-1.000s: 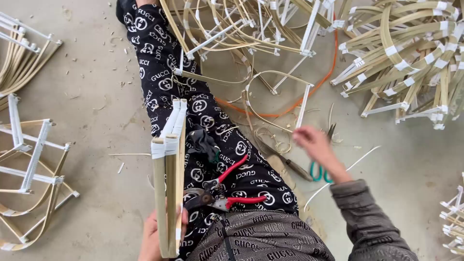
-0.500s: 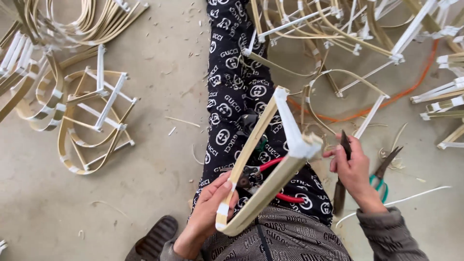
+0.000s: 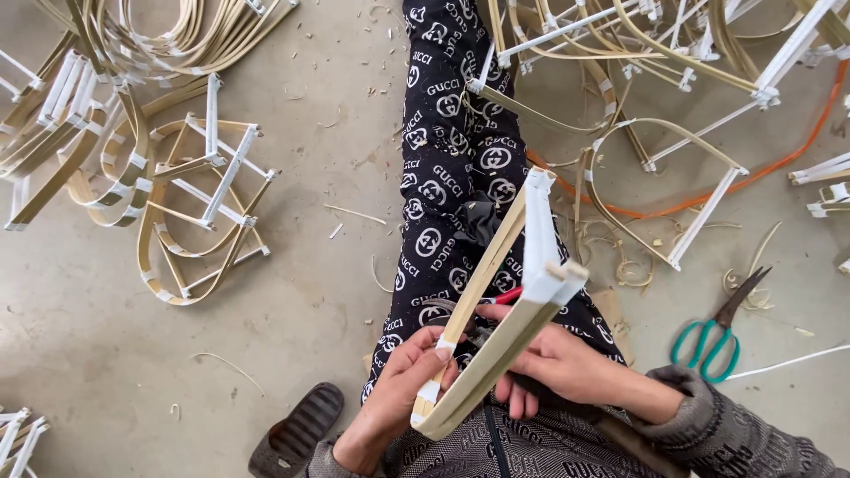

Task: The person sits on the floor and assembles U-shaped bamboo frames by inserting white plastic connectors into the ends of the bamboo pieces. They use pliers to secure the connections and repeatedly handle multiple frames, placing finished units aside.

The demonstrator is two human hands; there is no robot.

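Observation:
I hold a bent bamboo-strip frame [image 3: 496, 319] with white taped joints over my lap. My left hand [image 3: 398, 394] grips its lower bent end near a white tape band. My right hand [image 3: 562, 363] grasps the frame's underside from the right. Red-handled pliers [image 3: 503, 298] lie on my patterned black trouser leg [image 3: 443, 177], partly hidden behind the frame.
Green-handled scissors [image 3: 722, 327] lie on the concrete floor to the right. Finished bamboo frames [image 3: 190, 204] are piled at the left, more [image 3: 655, 53] at the top right with an orange cable [image 3: 779, 164]. A dark sandal [image 3: 297, 429] sits bottom left.
My right hand has left the floor tools at the right and come onto the frame. The frame has turned from edge-on and upright to slanting across my lap, with both hands on it.

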